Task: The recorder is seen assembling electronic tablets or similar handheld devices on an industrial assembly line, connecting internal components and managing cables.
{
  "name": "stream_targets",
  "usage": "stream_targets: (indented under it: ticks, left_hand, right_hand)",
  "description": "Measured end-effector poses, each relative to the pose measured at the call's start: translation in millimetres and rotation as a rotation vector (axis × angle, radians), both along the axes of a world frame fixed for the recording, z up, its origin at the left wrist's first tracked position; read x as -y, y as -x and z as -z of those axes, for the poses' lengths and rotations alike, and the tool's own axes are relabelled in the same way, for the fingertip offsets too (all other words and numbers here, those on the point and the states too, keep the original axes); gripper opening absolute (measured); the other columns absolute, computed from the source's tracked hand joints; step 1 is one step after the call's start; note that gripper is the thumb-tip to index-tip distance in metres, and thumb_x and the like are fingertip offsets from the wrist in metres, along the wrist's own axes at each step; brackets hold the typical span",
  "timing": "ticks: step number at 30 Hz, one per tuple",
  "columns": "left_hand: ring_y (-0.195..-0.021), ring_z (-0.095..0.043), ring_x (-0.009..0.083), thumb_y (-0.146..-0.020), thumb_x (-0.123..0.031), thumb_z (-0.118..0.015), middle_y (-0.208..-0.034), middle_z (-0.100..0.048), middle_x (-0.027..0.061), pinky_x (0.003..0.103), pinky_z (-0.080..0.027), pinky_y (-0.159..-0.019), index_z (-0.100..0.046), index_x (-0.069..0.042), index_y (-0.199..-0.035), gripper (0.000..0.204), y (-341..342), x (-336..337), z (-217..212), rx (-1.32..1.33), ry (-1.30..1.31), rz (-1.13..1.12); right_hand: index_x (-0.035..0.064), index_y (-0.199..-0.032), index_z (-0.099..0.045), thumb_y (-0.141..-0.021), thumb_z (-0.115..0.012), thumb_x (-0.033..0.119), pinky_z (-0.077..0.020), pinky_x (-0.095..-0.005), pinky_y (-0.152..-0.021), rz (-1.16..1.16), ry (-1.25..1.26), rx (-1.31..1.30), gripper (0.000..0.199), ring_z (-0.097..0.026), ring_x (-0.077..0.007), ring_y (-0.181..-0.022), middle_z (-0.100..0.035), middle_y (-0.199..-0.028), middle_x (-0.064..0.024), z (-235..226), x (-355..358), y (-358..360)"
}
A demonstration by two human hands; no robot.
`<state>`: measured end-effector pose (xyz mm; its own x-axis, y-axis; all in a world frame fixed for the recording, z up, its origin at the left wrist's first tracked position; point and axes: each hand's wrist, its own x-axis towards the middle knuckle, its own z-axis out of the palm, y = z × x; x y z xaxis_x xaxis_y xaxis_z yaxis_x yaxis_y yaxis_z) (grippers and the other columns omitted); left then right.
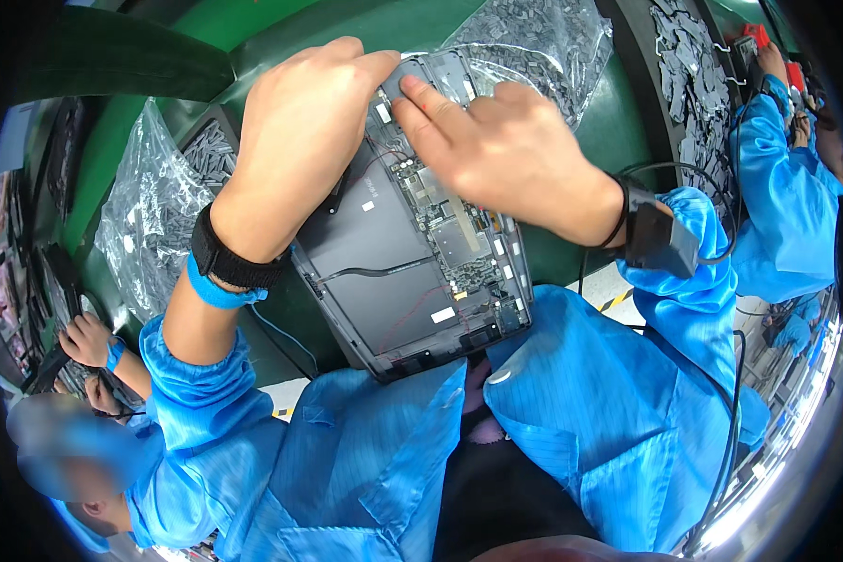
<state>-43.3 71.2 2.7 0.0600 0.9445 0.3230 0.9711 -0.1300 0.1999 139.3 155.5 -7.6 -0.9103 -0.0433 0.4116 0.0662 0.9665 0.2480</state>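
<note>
An opened tablet housing [365,225] lies tilted on the green table before me, its inside facing up. A circuit board [454,229], thin wires and a black cable [375,270] show in it. My left hand [309,117] is closed at its far left corner, the fingertips mostly hidden behind the hand. My right hand [496,140] reaches over the far end, index finger and thumb close together near the same corner, the other fingers curled in. Whatever lies between those tips is too small or hidden to make out.
Clear plastic bags [543,56] of small dark parts lie at the far side and on the left [155,225]. A dark tray [688,75] of grey pieces stands at right. A black cable runs from my right wrist. Co-workers in blue sit left and right.
</note>
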Motion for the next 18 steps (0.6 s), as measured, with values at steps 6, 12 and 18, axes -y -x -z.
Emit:
stream_targets:
  ticks: [6,12,18]
  left_hand:
    - [-0.079,-0.064,0.0299,-0.072,-0.003,-0.062,-0.080,-0.061,0.0104,0.039,-0.053,-0.067,-0.070,-0.005,-0.104,0.033,8,-1,10,-0.067,0.046,0.004]
    - [-0.082,-0.064,0.0309,-0.075,-0.002,-0.060,-0.082,-0.063,0.0130,0.041,-0.053,-0.069,-0.069,-0.003,-0.107,0.033,2,0,5,-0.085,0.045,0.029]
    - [-0.125,-0.049,0.0379,-0.089,-0.005,-0.057,-0.130,-0.056,0.0221,0.043,-0.037,-0.107,-0.054,0.002,-0.131,0.042,-7,77,-20,0.191,-0.138,-0.266]
  right_hand:
    - [-0.0026,-0.111,-0.066,-0.073,-0.062,0.013,-0.0462,-0.0268,-0.047,0.026,-0.012,0.236,0.041,-0.062,-0.0122,-0.051,-0.069,-0.114,-0.0143,-10,-7,15]
    - [-0.0067,-0.114,-0.064,-0.073,-0.062,0.012,-0.0503,-0.0289,-0.050,0.122,-0.216,0.435,0.045,-0.068,-0.0154,-0.060,-0.067,-0.117,-0.0217,-8,23,12]
    - [-0.0019,-0.120,-0.061,-0.075,-0.061,0.001,-0.0530,-0.0384,-0.074,-0.047,0.529,0.014,0.045,-0.067,-0.0289,-0.091,-0.061,-0.128,-0.0185,-4,-11,-23]
